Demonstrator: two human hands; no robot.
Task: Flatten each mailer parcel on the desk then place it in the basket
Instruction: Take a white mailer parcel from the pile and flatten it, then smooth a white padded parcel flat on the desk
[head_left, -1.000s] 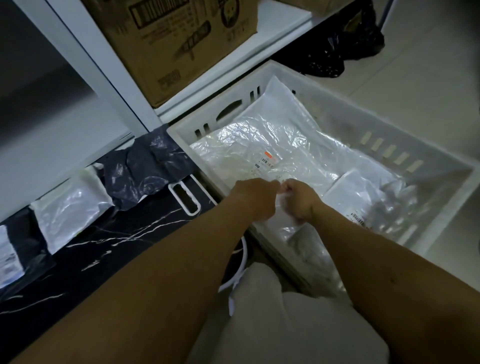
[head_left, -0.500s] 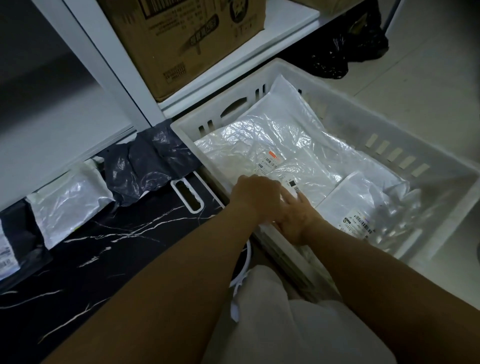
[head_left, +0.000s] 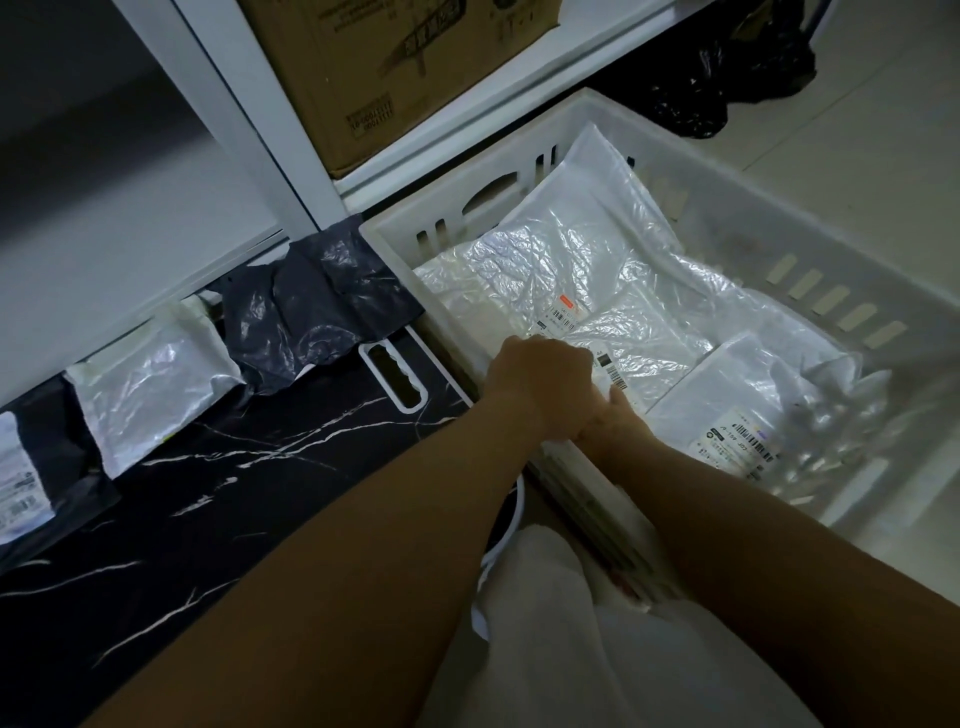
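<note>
arms (head_left: 322, 587): bare, no sleeves | lap: pale off-white garment (head_left: 597, 654)

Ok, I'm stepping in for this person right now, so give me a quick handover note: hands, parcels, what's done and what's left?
Left hand: over the basket's near edge, fingers curled on the top clear mailer; grip unclear.
Right hand: mostly hidden under the left, at the same edge; state unclear.
Basket: holds several flat mailers, including a small labelled one.
Left on the desk: black mailer, silver mailer, and a partly visible labelled one at the frame's left edge. Flatten each, then basket it.
</note>
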